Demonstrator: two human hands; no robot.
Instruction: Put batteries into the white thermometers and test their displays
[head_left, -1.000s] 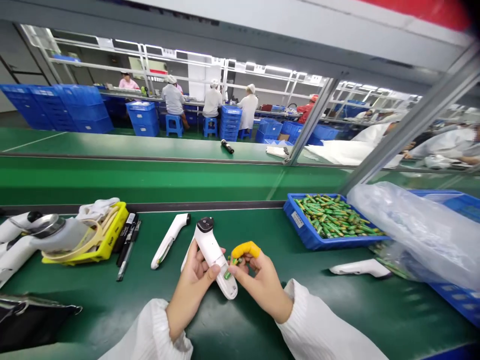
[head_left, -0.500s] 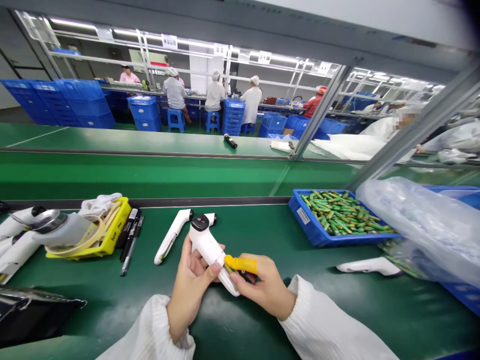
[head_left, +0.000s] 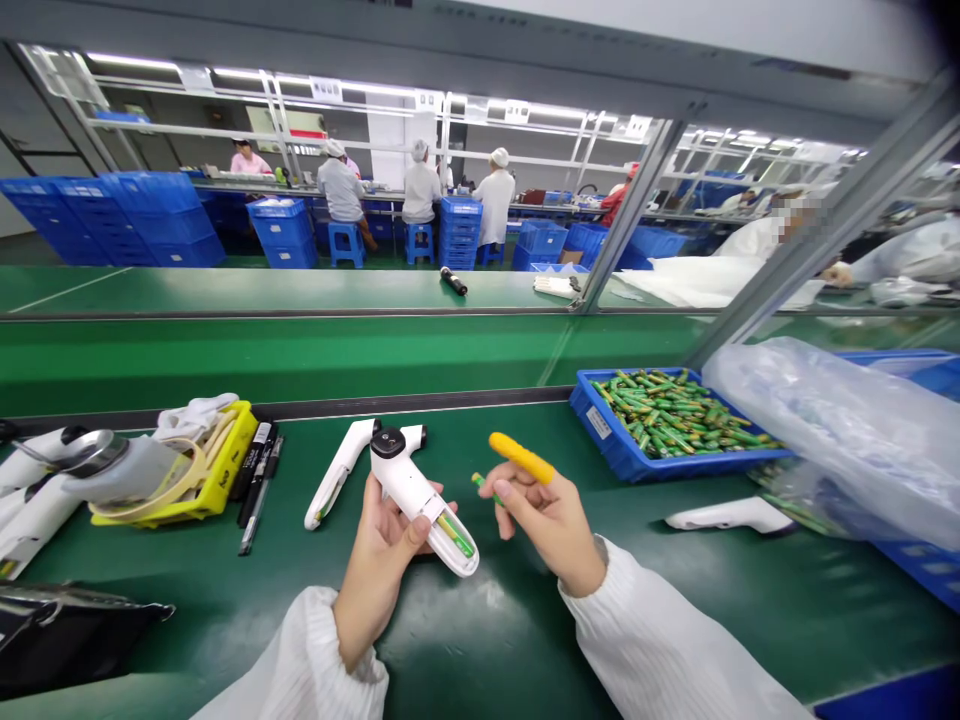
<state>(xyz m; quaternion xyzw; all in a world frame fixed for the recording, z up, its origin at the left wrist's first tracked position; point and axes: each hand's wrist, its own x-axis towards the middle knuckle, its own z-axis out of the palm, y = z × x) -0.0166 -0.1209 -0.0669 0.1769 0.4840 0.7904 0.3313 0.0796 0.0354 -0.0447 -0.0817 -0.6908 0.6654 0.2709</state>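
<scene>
My left hand (head_left: 388, 560) is closed around the handle of a white infrared thermometer (head_left: 406, 484), dark end tilted up and away. In its uncovered battery compartment lies a green battery (head_left: 459, 536). To the right, apart from the thermometer, my right hand (head_left: 541, 512) pinches another green battery (head_left: 480, 482) between thumb and fingers. A yellow finger cot (head_left: 523, 458) covers its outstretched index finger. Just behind my left hand, another white thermometer (head_left: 341, 473) rests on the green table, with the dark tip of a further one partly hidden beside it.
A blue bin (head_left: 626, 450) full of green batteries stands at the right, beside a large clear plastic bag (head_left: 832, 440). In front of them lies a white thermometer (head_left: 729, 516). Markers (head_left: 259, 480) and a yellow basket (head_left: 225, 475) are at the left. People work at benches beyond.
My right hand has moved right and up, away from the thermometer, and a green battery now shows in its fingers. The battery compartment, covered by that hand before, is now in plain sight.
</scene>
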